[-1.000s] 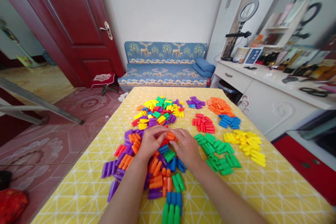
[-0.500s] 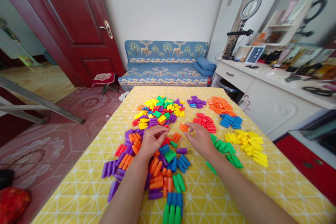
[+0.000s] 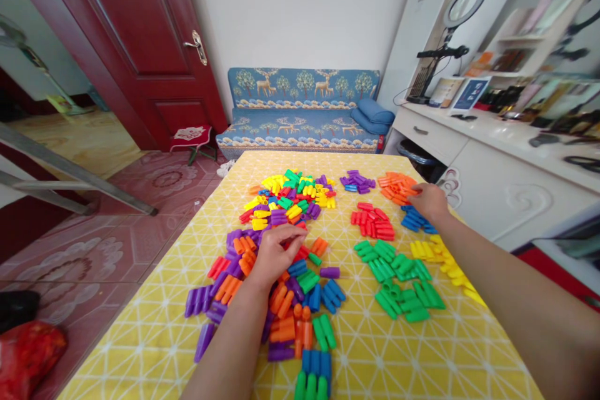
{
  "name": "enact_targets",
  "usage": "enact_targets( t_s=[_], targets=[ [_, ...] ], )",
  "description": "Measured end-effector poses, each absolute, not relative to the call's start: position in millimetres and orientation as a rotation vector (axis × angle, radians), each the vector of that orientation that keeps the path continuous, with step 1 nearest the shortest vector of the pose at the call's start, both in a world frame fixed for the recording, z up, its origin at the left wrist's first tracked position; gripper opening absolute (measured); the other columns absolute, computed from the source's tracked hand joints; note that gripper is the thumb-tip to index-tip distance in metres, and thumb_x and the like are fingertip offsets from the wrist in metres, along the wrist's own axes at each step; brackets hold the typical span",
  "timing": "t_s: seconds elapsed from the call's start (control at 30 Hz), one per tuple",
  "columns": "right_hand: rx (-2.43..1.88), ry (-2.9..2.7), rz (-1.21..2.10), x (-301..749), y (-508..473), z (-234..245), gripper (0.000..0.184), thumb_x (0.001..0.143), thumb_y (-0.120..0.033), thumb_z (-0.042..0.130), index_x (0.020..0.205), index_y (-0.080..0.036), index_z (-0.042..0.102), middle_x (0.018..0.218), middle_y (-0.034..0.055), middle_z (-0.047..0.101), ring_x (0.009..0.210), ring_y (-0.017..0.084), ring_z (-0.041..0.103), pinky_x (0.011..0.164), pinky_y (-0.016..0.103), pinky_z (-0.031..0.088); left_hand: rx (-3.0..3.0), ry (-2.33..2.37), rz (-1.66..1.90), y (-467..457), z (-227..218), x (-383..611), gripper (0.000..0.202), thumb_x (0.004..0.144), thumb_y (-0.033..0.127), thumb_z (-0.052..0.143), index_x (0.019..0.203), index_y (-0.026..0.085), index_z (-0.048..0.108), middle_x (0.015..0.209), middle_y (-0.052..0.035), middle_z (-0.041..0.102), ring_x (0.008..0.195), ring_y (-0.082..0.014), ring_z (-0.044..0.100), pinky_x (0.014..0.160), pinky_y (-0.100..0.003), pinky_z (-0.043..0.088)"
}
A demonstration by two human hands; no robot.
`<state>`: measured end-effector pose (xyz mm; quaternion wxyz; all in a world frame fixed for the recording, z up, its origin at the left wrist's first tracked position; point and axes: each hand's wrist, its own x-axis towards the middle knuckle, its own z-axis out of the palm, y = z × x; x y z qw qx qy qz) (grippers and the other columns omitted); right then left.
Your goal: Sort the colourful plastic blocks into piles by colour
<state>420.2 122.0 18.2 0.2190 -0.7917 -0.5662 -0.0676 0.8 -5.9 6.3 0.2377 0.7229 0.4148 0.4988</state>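
The right hand (image 3: 430,202) was at far-right orange tubular plastic blocks (image 3: 395,187). The left hand (image 3: 277,255) was apart, nearer; both grips unclear.

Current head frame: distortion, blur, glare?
Head view, left: wide-angle lean on the red door, faint sheen; head view, right: dresser-top clutter stretched and soft; head view, centre: green pieces and left hand clearer, light fairly even, no harsh shadows.
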Motion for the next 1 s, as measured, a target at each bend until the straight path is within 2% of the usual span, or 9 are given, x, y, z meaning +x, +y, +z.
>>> enact_targets(
  t_s=[0.2,0.4,0.53,0.67,0.73,0.8,0.87,0.93,1.0],
  targets=[
    [-2.232,-1.597,-0.223,420.8,119.6,14.6,0.040,0.069,-0.021,0.065,0.108,-0.013,0.069,0.106,0.0136,0.067,0.093,0.028,0.062,0.074,0.033,0.047,1.991,1.143,1.376,-4.4,5.6,-0.4,0.014,0.081,0.015,0.061,0.086,0.018,0.073,0.083,-0.0052,0.074,0.075,-0.0156,0.069,0.066,-0.024,0.053],
    [-2.128,-1.494,-0.284,397.3,106.7,25.4,0.034,0.074,-0.026,0.060,0.105,-0.015,0.070,0.108,0.0128,0.063,0.089,0.025,0.062,0.075,0.034,0.047,1.988,1.149,1.393,-5.9,6.8,0.3,0.014,0.080,0.016,0.062,0.086,0.019,0.074,0.083,-0.0049,0.074,0.075,-0.0159,0.069,0.067,-0.024,0.054],
    [-1.705,-1.561,-0.015,337.9,78.0,35.3,0.028,0.077,-0.028,0.056,0.100,-0.015,0.068,0.103,0.0098,0.065,0.068,0.015,0.060,0.071,0.030,0.049,1.966,1.163,1.401,-5.9,5.8,1.0,0.013,0.081,0.017,0.061,0.084,0.018,0.073,0.083,-0.0055,0.074,0.074,-0.0160,0.069,0.065,-0.024,0.054],
    [-1.382,-1.866,0.399,260.8,27.5,29.1,0.020,0.078,-0.025,0.056,0.091,-0.019,0.069,0.090,0.0049,0.067,0.068,0.014,0.060,0.069,0.029,0.050,1.965,1.158,1.401,-5.0,4.8,0.5,0.013,0.082,0.018,0.061,0.086,0.019,0.074,0.084,-0.0057,0.075,0.076,-0.0168,0.069,0.067,-0.025,0.055],
    [-1.276,-2.032,0.522,230.8,6.4,20.9,0.025,0.075,-0.015,0.055,0.095,-0.020,0.070,0.097,0.0053,0.067,0.075,0.015,0.062,0.073,0.030,0.051,1.978,1.163,1.405,-4.7,4.8,0.0,0.013,0.082,0.019,0.061,0.086,0.019,0.074,0.084,-0.0054,0.075,0.076,-0.0169,0.070,0.069,-0.026,0.055],
    [-1.227,-2.126,0.508,210.6,-5.4,12.9,0.043,0.072,-0.003,0.048,0.105,-0.022,0.070,0.111,0.0067,0.065,0.095,0.018,0.062,0.086,0.034,0.049,1.999,1.174,1.396,-4.3,4.6,-0.7,0.014,0.082,0.018,0.061,0.087,0.019,0.074,0.083,-0.0051,0.075,0.076,-0.0165,0.069,0.070,-0.026,0.054],
    [-1.238,-2.185,0.432,199.3,-8.2,7.1,0.058,0.069,0.004,0.043,0.114,-0.024,0.067,0.124,0.0065,0.061,0.113,0.021,0.055,0.095,0.038,0.045,2.020,1.176,1.384,-3.8,3.5,-1.2,0.015,0.082,0.017,0.061,0.088,0.019,0.074,0.084,-0.0051,0.075,0.076,-0.0163,0.069,0.069,-0.026,0.054],
    [-1.271,-2.241,0.399,193.7,-5.6,3.7,0.061,0.068,0.005,0.045,0.117,-0.026,0.066,0.127,0.0048,0.060,0.116,0.023,0.052,0.096,0.039,0.044,2.038,1.169,1.373,-3.1,1.9,-1.7,0.015,0.082,0.016,0.060,0.089,0.019,0.074,0.085,-0.0053,0.075,0.076,-0.0164,0.069,0.069,-0.026,0.054],
    [-1.295,-2.278,0.417,190.8,-1.8,1.9,0.053,0.070,0.003,0.051,0.111,-0.026,0.069,0.120,0.0033,0.065,0.110,0.022,0.054,0.092,0.036,0.045,2.042,1.163,1.362,-2.5,0.5,-1.8,0.016,0.082,0.016,0.060,0.089,0.019,0.074,0.086,-0.0054,0.075,0.076,-0.0163,0.069,0.069,-0.026,0.054]
  ],
)
